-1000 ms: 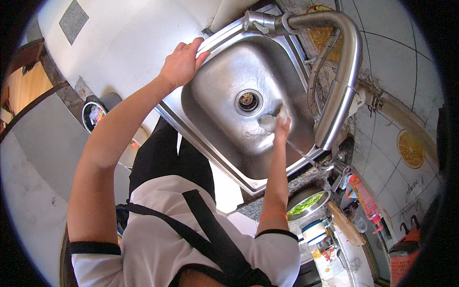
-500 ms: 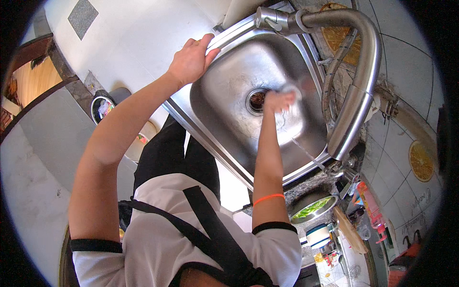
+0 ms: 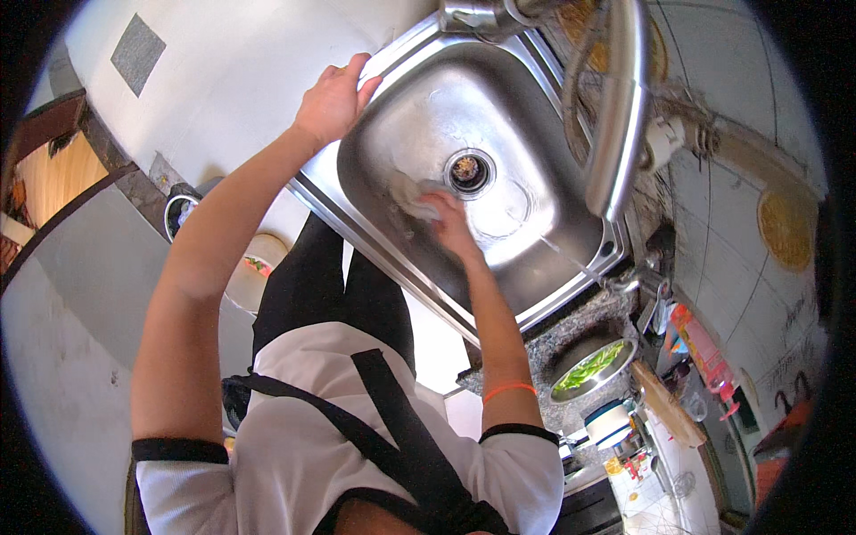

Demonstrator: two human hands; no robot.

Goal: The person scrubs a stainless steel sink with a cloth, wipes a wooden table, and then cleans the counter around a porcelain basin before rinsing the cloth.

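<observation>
Stainless-steel sink (image 3: 499, 98): right hand (image 3: 450, 221) grasps a pale, blurred object (image 3: 408, 194) inside it, between drain (image 3: 468, 170) and lower-left edge. Left hand (image 3: 333, 100) lies on the sink's upper-left edge; whether it grips, cannot tell.

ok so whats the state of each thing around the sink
sink: wet
drain: uncovered, brownish bits inside
small tap: running
large faucet: no flow visible
metal bowl: uncovered, holding greens
left hand: on sink rim
right hand: holding pale item, blurred
</observation>
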